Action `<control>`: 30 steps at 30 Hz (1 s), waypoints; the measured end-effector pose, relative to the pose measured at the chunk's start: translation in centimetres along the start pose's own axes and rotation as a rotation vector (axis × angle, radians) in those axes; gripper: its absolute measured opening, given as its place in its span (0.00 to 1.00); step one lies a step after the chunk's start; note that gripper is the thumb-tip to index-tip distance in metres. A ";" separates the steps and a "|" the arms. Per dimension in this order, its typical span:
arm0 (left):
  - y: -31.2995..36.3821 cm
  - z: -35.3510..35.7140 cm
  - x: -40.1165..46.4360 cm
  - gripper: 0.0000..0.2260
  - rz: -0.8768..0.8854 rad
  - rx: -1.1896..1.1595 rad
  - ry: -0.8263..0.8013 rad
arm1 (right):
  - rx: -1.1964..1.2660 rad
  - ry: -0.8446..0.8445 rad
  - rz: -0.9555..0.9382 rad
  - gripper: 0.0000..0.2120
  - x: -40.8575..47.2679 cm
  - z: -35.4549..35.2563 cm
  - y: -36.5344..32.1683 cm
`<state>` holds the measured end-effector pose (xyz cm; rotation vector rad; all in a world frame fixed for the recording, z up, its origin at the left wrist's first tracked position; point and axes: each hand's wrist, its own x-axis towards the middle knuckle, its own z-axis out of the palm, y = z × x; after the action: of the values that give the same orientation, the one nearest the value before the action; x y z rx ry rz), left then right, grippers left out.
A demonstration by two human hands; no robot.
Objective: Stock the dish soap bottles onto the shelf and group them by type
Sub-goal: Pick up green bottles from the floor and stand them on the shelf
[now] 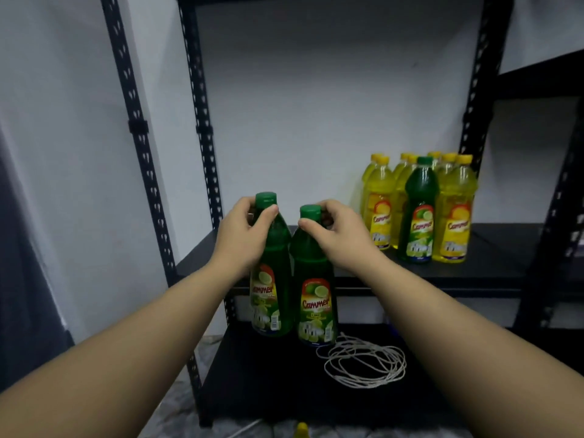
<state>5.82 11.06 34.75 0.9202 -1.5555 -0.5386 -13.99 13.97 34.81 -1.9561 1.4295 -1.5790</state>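
Gripping green bottles (272, 248) before shelf edge (410, 290).

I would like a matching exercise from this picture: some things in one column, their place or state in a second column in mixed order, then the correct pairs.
Things:
1. left hand
2. right hand
3. yellow bottles
4. coil of white cord

Places or states:
A. standing grouped at the right end of the upper shelf
B. lying on the lower shelf
C. grips the neck of the taller-looking green bottle
D. grips the cap of the green bottle showing LIME

Pairs: 1-C, 2-D, 3-A, 4-B
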 end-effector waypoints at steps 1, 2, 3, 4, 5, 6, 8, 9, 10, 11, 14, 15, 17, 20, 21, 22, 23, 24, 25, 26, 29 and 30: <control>0.9 0.4 0.9 0.08 0.006 -0.026 0.005 | -0.003 0.017 -0.003 0.15 0.9 -1.0 -0.6; 1.7 0.8 1.9 0.09 0.018 -0.040 0.007 | -0.003 0.036 -0.008 0.15 1.7 -1.9 -1.2; 2.4 1.3 2.9 0.09 0.033 -0.041 0.007 | 0.003 0.056 -0.013 0.15 2.5 -2.8 -1.6; 2.9 1.7 3.8 0.10 0.047 -0.034 0.005 | 0.008 0.074 -0.020 0.15 3.3 -3.6 -2.0; 3.2 2.2 4.7 0.11 0.057 -0.024 0.002 | 0.009 0.088 -0.026 0.15 4.0 -4.3 -2.2; 3.5 2.7 5.6 0.12 0.061 -0.021 0.001 | 0.007 0.095 -0.033 0.14 4.7 -5.0 -2.4; 3.8 3.8 7.2 0.12 0.054 -0.023 -0.004 | -0.001 0.109 -0.041 0.13 6.1 -6.0 -2.4; 3.8 4.4 7.8 0.11 0.050 -0.015 -0.008 | -0.010 0.115 -0.042 0.13 6.7 -6.4 -2.4; 3.8 5.0 8.4 0.11 0.045 -0.005 -0.014 | -0.018 0.120 -0.040 0.13 7.3 -6.8 -2.2; 3.7 5.6 8.8 0.11 0.044 0.007 -0.020 | -0.025 0.127 -0.037 0.13 7.9 -7.0 -1.9; 2.7 7.4 9.9 0.10 0.043 0.040 -0.039 | -0.045 0.144 -0.029 0.13 9.6 -7.4 -0.6; 2.3 8.0 10.3 0.10 0.039 0.043 -0.042 | -0.047 0.145 -0.025 0.13 10.2 -7.4 0.0; 1.4 8.9 11.2 0.10 0.027 0.041 -0.039 | -0.038 0.137 -0.008 0.13 11.1 -7.3 1.3; -0.3 10.1 12.3 0.10 0.017 0.023 -0.034 | -0.022 0.135 0.006 0.12 12.2 -6.9 3.5; -0.8 10.5 12.6 0.10 0.013 0.022 -0.033 | -0.018 0.133 0.012 0.12 12.4 -6.7 4.2; -1.3 10.9 12.9 0.10 0.007 0.017 -0.029 | -0.011 0.129 0.018 0.12 12.6 -6.5 4.9; -1.8 11.2 13.2 0.11 -0.002 0.007 -0.017 | -0.002 0.124 0.024 0.12 12.8 -6.3 5.7; -2.2 11.4 13.4 0.11 -0.010 -0.008 -0.003 | 0.003 0.122 0.027 0.12 12.9 -6.0 6.4; -2.6 11.6 13.7 0.12 -0.016 -0.024 0.013 | 0.007 0.125 0.028 0.12 13.1 -5.8 7.0; -2.9 11.8 13.9 0.12 -0.022 -0.039 0.028 | 0.010 0.134 0.031 0.12 13.3 -5.7 7.6; -3.9 12.2 14.2 0.13 -0.020 -0.073 0.060 | 0.043 0.146 0.039 0.12 13.9 -5.4 8.6; -4.2 12.2 14.2 0.14 -0.015 -0.085 0.064 | 0.055 0.135 0.037 0.12 14.0 -5.2 8.7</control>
<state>-4.90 -4.57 37.57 0.8773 -1.4583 -0.5765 -23.92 0.51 39.19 -1.8129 1.4462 -1.7442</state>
